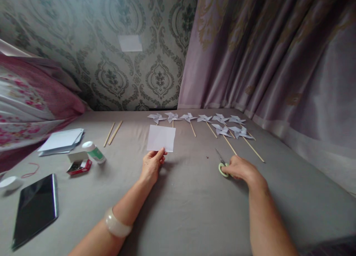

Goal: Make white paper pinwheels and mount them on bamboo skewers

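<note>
A square sheet of white paper is pinched by its lower edge in my left hand, which is raised a little over the grey cloth. My right hand is closed on a pair of scissors with pale green handles, the blades pointing away and to the left. Beyond both hands lie several white paper pinwheels on thin wooden sticks. The held paper partly covers the sticks of the leftmost ones. A tiny dark object rests on the cloth between my hands.
To the left are a stack of paper, loose wooden sticks, a white-and-green glue bottle and a small red box of small metal pieces. Nearer lie a black tablet, a white round lid and a red string.
</note>
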